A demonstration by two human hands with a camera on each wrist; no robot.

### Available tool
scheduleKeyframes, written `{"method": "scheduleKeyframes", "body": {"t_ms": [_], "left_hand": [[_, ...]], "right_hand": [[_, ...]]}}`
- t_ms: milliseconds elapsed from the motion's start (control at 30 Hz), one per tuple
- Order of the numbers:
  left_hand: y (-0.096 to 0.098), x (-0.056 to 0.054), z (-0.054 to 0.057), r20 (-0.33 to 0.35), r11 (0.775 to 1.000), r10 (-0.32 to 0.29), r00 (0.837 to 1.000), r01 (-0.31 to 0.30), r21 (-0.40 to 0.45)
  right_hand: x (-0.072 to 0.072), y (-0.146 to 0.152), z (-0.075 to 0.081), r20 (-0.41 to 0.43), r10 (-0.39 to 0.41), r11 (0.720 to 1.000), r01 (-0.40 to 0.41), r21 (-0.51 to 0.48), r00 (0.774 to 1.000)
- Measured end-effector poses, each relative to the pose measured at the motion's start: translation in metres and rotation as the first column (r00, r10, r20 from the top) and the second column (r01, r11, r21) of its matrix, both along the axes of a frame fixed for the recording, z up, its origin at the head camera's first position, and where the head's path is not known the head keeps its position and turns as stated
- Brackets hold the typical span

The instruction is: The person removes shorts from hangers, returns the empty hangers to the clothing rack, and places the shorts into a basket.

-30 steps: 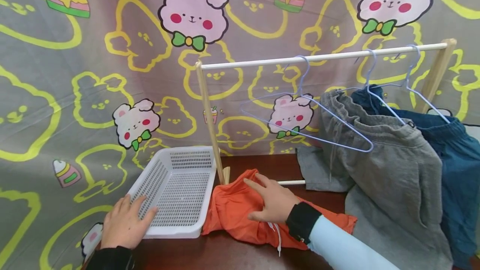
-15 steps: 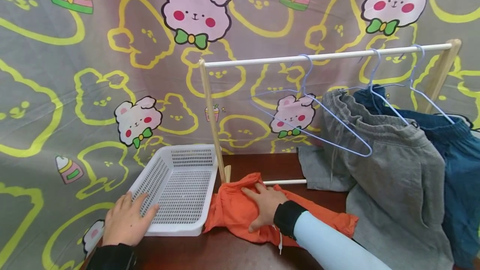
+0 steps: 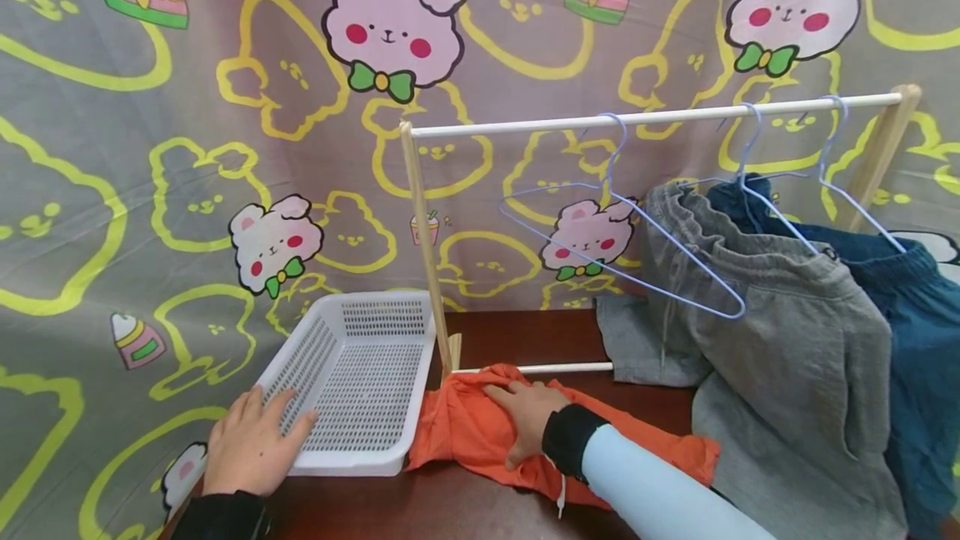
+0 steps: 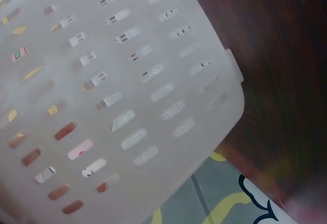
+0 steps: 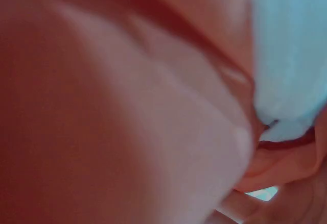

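Note:
In the head view my left hand (image 3: 251,444) rests at the near left corner of a white perforated plastic basket (image 3: 412,407), its fingers loosely extended over the rim. The basket wall (image 4: 122,96) fills most of the left wrist view. My right hand (image 3: 528,415) lies on crumpled orange shorts (image 3: 468,432) just right of the basket, fingers spread over the cloth. A white drawstring (image 3: 561,494) hangs from the shorts toward the near side. Up close, blurred orange cloth (image 5: 66,132) covers much of the right wrist view; what the fingertips do there is hidden.
Behind the shorts stands a clothes rack with a white rail (image 3: 525,125) and wooden posts (image 3: 423,248). From it hang a bare lilac hanger (image 3: 675,240), grey pants (image 3: 787,323) and blue pants (image 3: 922,340). A dark brown table (image 3: 360,511) lies beneath; a printed curtain (image 3: 187,107) hangs behind.
My right hand has come down from above the orange shorts onto them and slightly left. The raised far edge of the shorts has sunk flatter, baring more of the lower rail. The left hand stays put.

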State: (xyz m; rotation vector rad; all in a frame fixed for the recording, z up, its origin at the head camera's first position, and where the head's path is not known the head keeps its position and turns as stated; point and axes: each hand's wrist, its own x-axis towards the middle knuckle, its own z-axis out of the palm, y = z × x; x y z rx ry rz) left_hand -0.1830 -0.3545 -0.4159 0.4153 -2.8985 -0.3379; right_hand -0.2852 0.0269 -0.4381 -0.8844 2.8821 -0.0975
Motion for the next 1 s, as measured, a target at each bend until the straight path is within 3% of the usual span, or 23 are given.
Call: {"method": "scheduleKeyframes", "body": {"t_ms": [133, 367, 600, 800, 1000], "left_hand": [[-0.001, 0.000, 0.000, 0.008, 1.000, 0.001, 1.000, -0.001, 0.000], [-0.001, -0.003, 0.002, -0.012, 1.000, -0.004, 1.000, 0.004, -0.015], [-0.002, -0.003, 0.004, -0.002, 1.000, -0.004, 1.000, 0.004, -0.013], [-0.002, -0.001, 0.003, 0.017, 1.000, 0.001, 1.000, -0.001, 0.000], [-0.002, 0.000, 0.001, 0.017, 1.000, 0.001, 1.000, -0.001, 0.004]], "right_hand": [[0.002, -0.002, 0.000, -0.019, 0.007, 1.000, -0.008, -0.006, 1.000], [-0.006, 0.002, -0.006, -0.165, 0.082, 0.996, -0.088, -0.028, 0.983], [-0.011, 0.010, 0.002, -0.119, 0.066, 0.983, -0.085, -0.161, 0.991], [-0.006, 0.014, 0.024, -0.104, 0.051, 0.934, -0.085, -0.347, 0.993], [-0.007, 0.009, 0.058, -0.127, 0.041, 0.872, -0.097, -0.479, 0.991]]}}
